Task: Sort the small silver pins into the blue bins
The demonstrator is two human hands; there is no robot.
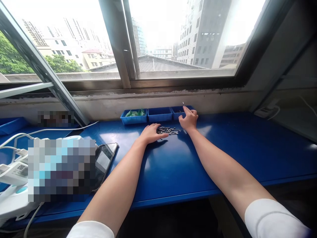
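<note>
A pile of thin metal pieces (168,130), like screws or pins, lies on the blue table. My left hand (150,133) rests at the pile's left side, its thumb and fingers apart around the edge; nothing shows held in it. Over the front of the right blue bin (176,116) is my right hand (189,119). A slim metal piece (183,104) sticks up from its fingertips, and its exact kind is too small to tell. Dark small pieces lie in that bin, partly hidden by the hand.
Left of that bin stand a middle blue bin (159,115) and a left one (133,119) holding green material (135,113). A phone (105,162), white chargers (15,172) and cables lie on the table's left. A metal frame (52,79) rises before the window.
</note>
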